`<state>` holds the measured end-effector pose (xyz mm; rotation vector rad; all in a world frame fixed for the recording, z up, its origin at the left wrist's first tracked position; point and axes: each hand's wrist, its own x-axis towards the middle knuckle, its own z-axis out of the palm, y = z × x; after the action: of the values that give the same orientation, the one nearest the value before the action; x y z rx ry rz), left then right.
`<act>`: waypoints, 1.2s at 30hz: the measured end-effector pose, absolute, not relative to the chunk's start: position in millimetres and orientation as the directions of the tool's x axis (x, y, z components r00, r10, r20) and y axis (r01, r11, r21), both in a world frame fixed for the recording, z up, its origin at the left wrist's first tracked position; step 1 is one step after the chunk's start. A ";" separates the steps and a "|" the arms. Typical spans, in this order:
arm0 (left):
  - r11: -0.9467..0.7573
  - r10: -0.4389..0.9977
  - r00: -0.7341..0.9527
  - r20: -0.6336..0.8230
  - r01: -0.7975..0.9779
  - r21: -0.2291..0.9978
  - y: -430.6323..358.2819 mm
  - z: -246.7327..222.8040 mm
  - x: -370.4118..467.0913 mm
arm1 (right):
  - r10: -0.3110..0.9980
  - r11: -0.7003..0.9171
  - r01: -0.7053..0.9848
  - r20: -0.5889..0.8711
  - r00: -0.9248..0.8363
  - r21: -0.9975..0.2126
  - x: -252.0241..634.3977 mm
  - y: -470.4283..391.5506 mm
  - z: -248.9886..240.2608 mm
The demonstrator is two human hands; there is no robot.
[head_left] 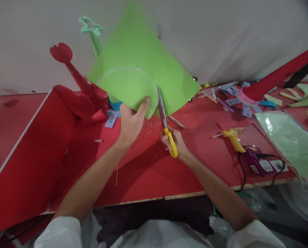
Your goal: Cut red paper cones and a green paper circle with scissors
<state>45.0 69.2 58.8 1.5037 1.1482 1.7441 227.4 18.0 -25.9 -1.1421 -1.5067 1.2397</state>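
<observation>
A sheet of bright green craft paper or foam (133,44) is held up over the red table, with a pale curved line drawn on it. My left hand (132,120) pinches its lower edge, thumb on the near face; the fingers behind are hidden. My right hand (176,139) grips yellow-handled scissors (171,139). Their blades point up into a slit in the sheet, close beside the curved line. The lower edge is parted at the slit.
A red panel (32,158) stands upright at the left, near red paper shapes (86,82). At the right lie a yellow glue gun (233,136) with its cord, a purple object (257,160), a plastic-wrapped pale green pack (290,137) and paper scraps. A wall rises behind.
</observation>
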 end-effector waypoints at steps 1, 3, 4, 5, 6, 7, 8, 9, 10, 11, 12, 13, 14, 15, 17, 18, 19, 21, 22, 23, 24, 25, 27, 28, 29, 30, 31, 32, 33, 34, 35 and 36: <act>-0.491 0.833 -0.223 0.506 0.125 0.862 69.4 58.1 45.7 | 0.969 0.096 0.096 0.071 -0.236 -0.991 226.0 18.9 -27.6; -0.511 0.815 -0.225 0.534 0.157 0.845 69.4 56.7 47.4 | 0.960 0.108 0.035 0.095 -0.264 -0.994 223.2 20.9 -31.3; -0.518 0.809 -0.217 0.546 0.176 0.837 69.1 55.8 48.3 | 0.956 0.116 0.011 0.108 -0.271 -0.993 222.2 21.8 -33.3; -0.523 0.805 -0.207 0.556 0.193 0.830 68.7 54.9 49.1 | 0.955 0.123 -0.006 0.120 -0.272 -0.992 221.6 22.6 -35.5; -0.528 0.802 -0.198 0.564 0.207 0.824 68.3 54.0 49.8 | 0.955 0.128 -0.016 0.127 -0.268 -0.992 221.3 23.3 -37.7; -0.533 0.797 -0.193 0.572 0.218 0.817 67.9 53.1 50.3 | 0.955 0.131 -0.020 0.132 -0.264 -0.991 221.3 24.0 -39.9; -0.536 0.793 -0.192 0.578 0.229 0.812 67.6 52.3 50.8 | 0.955 0.134 -0.022 0.136 -0.262 -0.991 221.4 24.6 -41.9; -0.535 0.793 -0.188 0.579 0.239 0.810 67.4 51.7 51.1 | 0.955 0.139 -0.024 0.140 -0.262 -0.990 221.5 25.2 -43.7; -0.532 0.796 -0.182 0.578 0.246 0.810 67.3 51.2 51.3 | 0.953 0.144 -0.025 0.145 -0.265 -0.989 221.5 25.8 -45.3; -0.530 0.799 -0.174 0.576 0.250 0.811 67.4 50.8 51.6 | 0.952 0.148 -0.028 0.151 -0.267 -0.989 221.2 26.5 -46.6; -0.532 0.800 -0.164 0.577 0.250 0.809 67.6 50.6 51.8 | 0.952 0.151 -0.035 0.155 -0.264 -0.988 220.8 27.2 -47.7; -0.538 0.800 -0.151 0.581 0.248 0.805 67.9 50.6 52.1 | 0.954 0.150 -0.048 0.157 -0.256 -0.988 220.3 27.9 -48.5; -0.547 0.799 -0.133 0.587 0.244 0.801 68.2 50.6 52.4 | 0.957 0.145 -0.059 0.155 -0.246 -0.988 219.9 28.4 -49.1; -0.556 0.798 -0.114 0.592 0.239 0.796 68.4 50.7 52.7 | 0.960 0.139 -0.066 0.151 -0.234 -0.988 219.7 28.7 -49.5; -0.567 0.799 -0.080 0.596 0.230 0.791 68.7 51.0 53.2 | 0.965 0.136 -0.057 0.145 -0.218 -0.989 220.5 28.5 -49.4; -0.570 0.800 -0.067 0.596 0.225 0.790 68.8 51.1 53.3 | 0.966 0.139 -0.044 0.145 -0.212 -0.989 221.6 27.9 -48.8; -0.570 0.802 -0.060 0.595 0.222 0.791 68.8 51.2 53.3 | 0.967 0.145 -0.029 0.148 -0.209 -0.989 223.2 27.1 -47.9; -0.571 0.801 -0.059 0.596 0.223 0.790 68.7 51.5 52.9 | 0.966 0.160 -0.007 0.158 -0.205 -0.987 226.6 25.0 -45.1; -0.572 0.800 -0.060 0.597 0.225 0.789 68.7 51.7 52.6 | 0.966 0.163 0.002 0.159 -0.204 -0.987 228.2 23.9 -43.3; -0.570 0.801 -0.062 0.596 0.227 0.790 68.5 52.0 52.3 | 0.966 0.162 0.010 0.157 -0.203 -0.987 229.4 23.0 -41.5; -0.567 0.802 -0.065 0.593 0.225 0.792 68.4 52.4 52.0 | 0.968 0.158 0.018 0.151 -0.201 -0.987 230.1 22.3 -39.7; -0.563 0.805 -0.069 0.589 0.221 0.796 68.2 52.8 51.9 | 0.970 0.150 0.025 0.142 -0.197 -0.988 230.4 21.8 -38.1; -0.549 0.816 -0.077 0.573 0.207 0.810 67.7 53.7 51.9 | 0.976 0.130 0.035 0.122 -0.180 -0.991 229.9 21.4 -35.4; -0.540 0.822 -0.083 0.564 0.202 0.817 67.4 54.1 52.0 | 0.978 0.125 0.040 0.117 -0.173 -0.991 229.4 21.4 -34.4; -0.532 0.827 -0.086 0.556 0.201 0.823 67.1 54.4 52.1 | 0.979 0.124 0.046 0.115 -0.168 -0.991 229.0 21.4 -33.4; -0.525 0.831 -0.087 0.550 0.202 0.826 66.8 54.7 52.2 | 0.979 0.124 0.051 0.114 -0.166 -0.991 228.6 21.4 -32.6; -0.521 0.834 -0.088 0.545 0.204 0.829 66.5 55.0 52.2 | 0.979 0.124 0.055 0.113 -0.167 -0.991 228.5 21.4 -31.9; -0.519 0.835 -0.089 0.544 0.204 0.830 66.2 55.2 52.2 | 0.979 0.123 0.058 0.111 -0.170 -0.991 228.5 21.3 -31.3; -0.519 0.835 -0.089 0.543 0.201 0.831 65.9 55.3 52.1 | 0.979 0.120 0.059 0.108 -0.175 -0.991 228.7 21.1 -30.9; -0.518 0.836 -0.089 0.541 0.195 0.833 65.5 55.5 52.0 | 0.978 0.119 0.060 0.106 -0.179 -0.991 229.0 21.0 -30.7; -0.517 0.838 -0.089 0.539 0.188 0.835 65.2 55.5 51.9 | 0.977 0.118 0.061 0.105 -0.183 -0.991 229.4 20.9 -30.8; -0.514 0.840 -0.091 0.534 0.182 0.839 64.9 55.5 51.8 | 0.977 0.120 0.063 0.107 -0.185 -0.991 229.9 20.9 -31.2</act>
<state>51.8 64.9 55.5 1.6666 1.1145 1.6506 229.9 20.9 -31.2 -1.0855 -1.4499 1.2177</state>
